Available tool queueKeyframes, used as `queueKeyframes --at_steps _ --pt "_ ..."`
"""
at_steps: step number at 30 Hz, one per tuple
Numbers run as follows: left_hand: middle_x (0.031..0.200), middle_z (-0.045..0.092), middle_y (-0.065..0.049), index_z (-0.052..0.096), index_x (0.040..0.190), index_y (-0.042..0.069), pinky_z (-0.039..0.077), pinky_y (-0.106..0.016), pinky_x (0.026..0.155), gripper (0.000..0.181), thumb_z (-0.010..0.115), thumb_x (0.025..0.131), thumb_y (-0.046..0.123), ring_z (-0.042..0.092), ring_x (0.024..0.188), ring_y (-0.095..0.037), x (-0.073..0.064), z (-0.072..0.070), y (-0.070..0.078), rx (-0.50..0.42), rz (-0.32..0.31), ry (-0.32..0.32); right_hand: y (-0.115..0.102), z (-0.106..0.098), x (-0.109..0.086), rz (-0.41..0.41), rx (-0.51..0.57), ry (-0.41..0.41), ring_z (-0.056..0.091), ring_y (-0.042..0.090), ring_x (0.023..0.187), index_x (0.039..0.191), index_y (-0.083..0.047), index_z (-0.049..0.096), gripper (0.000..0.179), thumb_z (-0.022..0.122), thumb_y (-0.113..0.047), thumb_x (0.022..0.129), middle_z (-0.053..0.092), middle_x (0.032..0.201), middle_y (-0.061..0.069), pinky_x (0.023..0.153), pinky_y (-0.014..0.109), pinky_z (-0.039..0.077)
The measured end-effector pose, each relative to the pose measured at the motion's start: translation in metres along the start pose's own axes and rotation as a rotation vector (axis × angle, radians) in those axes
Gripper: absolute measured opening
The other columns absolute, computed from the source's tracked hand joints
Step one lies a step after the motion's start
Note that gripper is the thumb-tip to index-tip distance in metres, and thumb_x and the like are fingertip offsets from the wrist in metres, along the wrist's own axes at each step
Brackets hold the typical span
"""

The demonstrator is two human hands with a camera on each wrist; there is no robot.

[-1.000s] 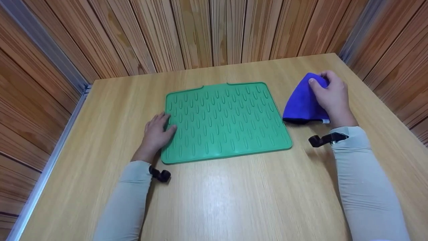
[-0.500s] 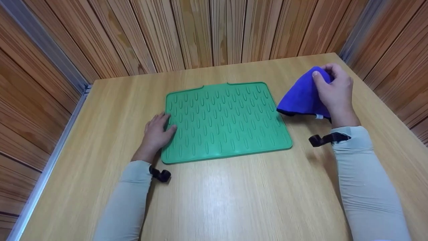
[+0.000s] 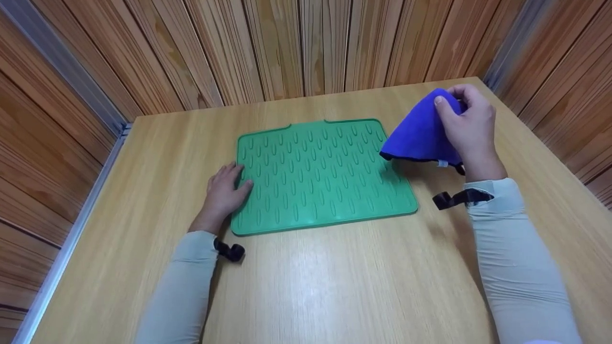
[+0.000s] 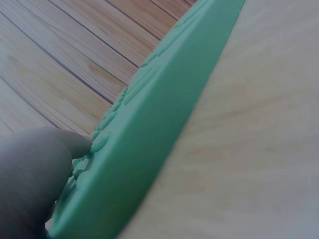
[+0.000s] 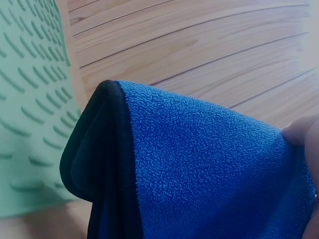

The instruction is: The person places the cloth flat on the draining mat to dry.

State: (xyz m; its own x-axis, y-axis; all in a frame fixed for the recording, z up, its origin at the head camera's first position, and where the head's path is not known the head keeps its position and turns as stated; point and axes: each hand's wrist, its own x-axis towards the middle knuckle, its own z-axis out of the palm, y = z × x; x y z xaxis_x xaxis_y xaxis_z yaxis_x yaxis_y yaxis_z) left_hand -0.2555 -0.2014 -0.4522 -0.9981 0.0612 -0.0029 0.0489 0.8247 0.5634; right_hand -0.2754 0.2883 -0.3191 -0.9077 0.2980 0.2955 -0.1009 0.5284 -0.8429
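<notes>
A green mat (image 3: 311, 181) with raised oval ridges lies flat on the wooden table. My left hand (image 3: 224, 188) rests on its left edge, thumb on top and the fingers spread along the side. In the left wrist view the thumb (image 4: 40, 164) touches the ridged surface by the mat's thick rim (image 4: 144, 134). At the right, my right hand (image 3: 471, 122) pinches a folded blue cloth (image 3: 423, 131) with dark edging and a small white tag. The cloth hangs in a cone shape, its lower left corner over the mat's right edge. Up close, the cloth (image 5: 209, 159) looks fuzzy.
The wooden table (image 3: 306, 282) extends around the mat on all sides. Plank walls (image 3: 325, 43) stand behind it and at both sides. Black wrist-worn cameras sit at both cuffs, the left one (image 3: 230, 251) near the mat's lower left corner.
My right hand has lifted the blue cloth off the table and carried it left, so that its corner now hangs over the mat's right edge. The left hand has stayed in place.
</notes>
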Motion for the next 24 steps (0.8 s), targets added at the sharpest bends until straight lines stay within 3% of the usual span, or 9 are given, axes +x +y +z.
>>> queueKeyframes --at_steps 5,10,24 --pt "0.166 0.021 -0.017 0.034 0.157 0.005 0.002 -0.053 0.122 0.063 0.049 0.104 0.036 0.010 0.154 -0.037 0.000 0.000 -0.001 0.011 0.008 -0.001 -0.011 0.011 0.000 -0.049 0.004 0.004 0.057 0.018 0.109 0.123 -0.020 0.065 0.034 0.062 -0.043 0.098 0.063 0.125 0.005 0.101 0.042 0.049" --pt "0.166 0.020 -0.017 0.034 0.157 0.006 0.002 -0.052 0.122 0.063 0.049 0.104 0.037 0.010 0.154 -0.037 0.001 0.000 -0.001 0.009 0.006 -0.001 -0.026 0.023 0.001 -0.048 0.029 -0.032 0.058 0.019 0.114 0.124 -0.022 0.064 0.034 0.063 -0.043 0.098 0.063 0.129 0.004 0.104 0.048 0.048" --pt "0.166 0.020 -0.018 0.034 0.157 0.006 0.001 -0.052 0.122 0.063 0.050 0.104 0.036 0.010 0.154 -0.037 0.004 0.000 0.002 -0.003 0.012 -0.002 -0.057 0.065 -0.002 -0.124 0.100 -0.074 0.062 0.019 0.112 0.121 -0.019 0.065 0.032 0.065 -0.041 0.098 0.065 0.124 0.002 0.101 0.045 0.050"
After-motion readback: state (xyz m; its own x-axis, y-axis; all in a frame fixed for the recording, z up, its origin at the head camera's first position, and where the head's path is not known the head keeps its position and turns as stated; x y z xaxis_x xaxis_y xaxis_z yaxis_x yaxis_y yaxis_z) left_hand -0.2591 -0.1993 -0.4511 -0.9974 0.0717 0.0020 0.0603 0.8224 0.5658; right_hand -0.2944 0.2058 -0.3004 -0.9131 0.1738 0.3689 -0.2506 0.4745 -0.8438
